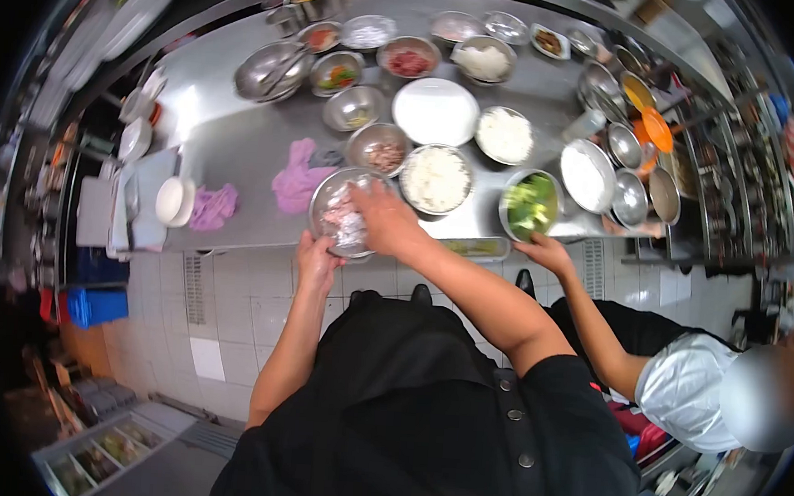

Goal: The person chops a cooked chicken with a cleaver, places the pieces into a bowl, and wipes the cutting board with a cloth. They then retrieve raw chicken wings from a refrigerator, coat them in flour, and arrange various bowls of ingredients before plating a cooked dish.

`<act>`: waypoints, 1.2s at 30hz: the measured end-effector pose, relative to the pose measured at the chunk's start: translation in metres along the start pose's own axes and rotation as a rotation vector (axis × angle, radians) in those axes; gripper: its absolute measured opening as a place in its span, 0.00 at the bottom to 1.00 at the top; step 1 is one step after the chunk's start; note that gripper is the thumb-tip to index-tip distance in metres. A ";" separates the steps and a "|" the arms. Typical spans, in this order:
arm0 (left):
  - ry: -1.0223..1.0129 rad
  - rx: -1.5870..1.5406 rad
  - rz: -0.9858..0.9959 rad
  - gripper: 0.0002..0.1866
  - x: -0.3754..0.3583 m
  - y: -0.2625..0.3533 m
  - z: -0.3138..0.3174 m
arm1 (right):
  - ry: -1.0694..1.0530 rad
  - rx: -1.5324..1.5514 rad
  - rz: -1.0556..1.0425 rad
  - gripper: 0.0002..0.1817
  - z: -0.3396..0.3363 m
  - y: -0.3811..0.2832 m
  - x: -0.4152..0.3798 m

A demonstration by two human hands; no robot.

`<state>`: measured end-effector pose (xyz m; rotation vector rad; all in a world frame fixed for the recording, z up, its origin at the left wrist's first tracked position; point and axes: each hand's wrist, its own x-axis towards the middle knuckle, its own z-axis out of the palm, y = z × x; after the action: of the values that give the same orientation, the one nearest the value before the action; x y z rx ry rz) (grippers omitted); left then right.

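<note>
A metal bowl [319, 209] at the table's front edge holds pale pink pieces, perhaps meat, with white powder. My left hand [318, 260] grips its near left rim. My right hand [382, 218] reaches into it from the right, fingers down among the pieces; the fingertips are hidden, so I cannot make out what they hold. Just behind is a bowl of brownish-pink pieces [384, 154], and right of that a bowl of white food [436, 179]. A crumpled purple cloth [297, 180] lies to the left of my bowl.
The metal table [215, 100] also bears a white plate [435, 112], a second bowl of white food [504, 134] and several other bowls. On the right, a co-worker [689, 384] touches a bowl of green vegetables [531, 204]. White bowls [174, 201] stand at the left.
</note>
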<state>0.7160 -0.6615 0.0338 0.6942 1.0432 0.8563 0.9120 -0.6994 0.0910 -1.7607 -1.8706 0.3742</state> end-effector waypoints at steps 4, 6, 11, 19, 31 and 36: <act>0.016 0.071 0.005 0.19 0.013 0.007 -0.038 | -0.014 0.071 0.110 0.18 0.053 -0.002 0.037; 0.042 0.066 -0.042 0.15 0.020 0.011 -0.056 | -0.128 0.017 0.143 0.22 0.063 -0.022 0.051; -0.073 0.210 -0.057 0.17 0.056 0.002 -0.098 | -0.226 -0.247 0.241 0.34 0.112 -0.072 0.061; -0.177 0.166 -0.214 0.16 0.097 -0.041 -0.140 | -0.182 -0.174 0.322 0.41 0.162 -0.035 0.053; -0.216 0.352 -0.170 0.18 0.100 -0.017 -0.121 | -0.283 -0.355 0.238 0.38 0.168 -0.043 0.061; -0.193 0.353 -0.169 0.19 0.106 -0.030 -0.126 | -0.265 -0.248 0.388 0.25 0.174 -0.020 0.090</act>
<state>0.6334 -0.5741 -0.0823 0.9501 1.0713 0.4521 0.7984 -0.5860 -0.0225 -2.3517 -1.8040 0.5627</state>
